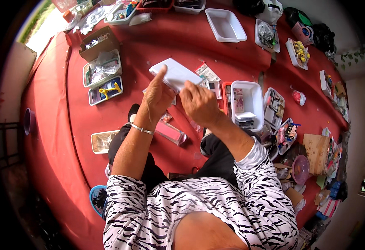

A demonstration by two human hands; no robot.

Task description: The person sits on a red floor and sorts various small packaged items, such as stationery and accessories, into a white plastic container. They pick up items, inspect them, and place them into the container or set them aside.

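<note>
Surface: wide creased red sheet (170, 43)
Room: pale plain wall (352, 137), right side
Print: white-and-red printed cards (209, 74), lettering too small to read
Held piece: flat white rectangular box (176, 71), raised above the sheet
Left grip: left hand (154, 95), clasping its near edge
Right grip: right hand (201, 103), fingers curled against its edge; whether pinching, cannot tell
Texture: beige openwork rectangular basket (97, 143)

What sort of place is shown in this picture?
Probably an indoor storeroom or workroom: a wide red floor covering holds a white rectangular plastic tub and an open brown cardboard box.
</note>
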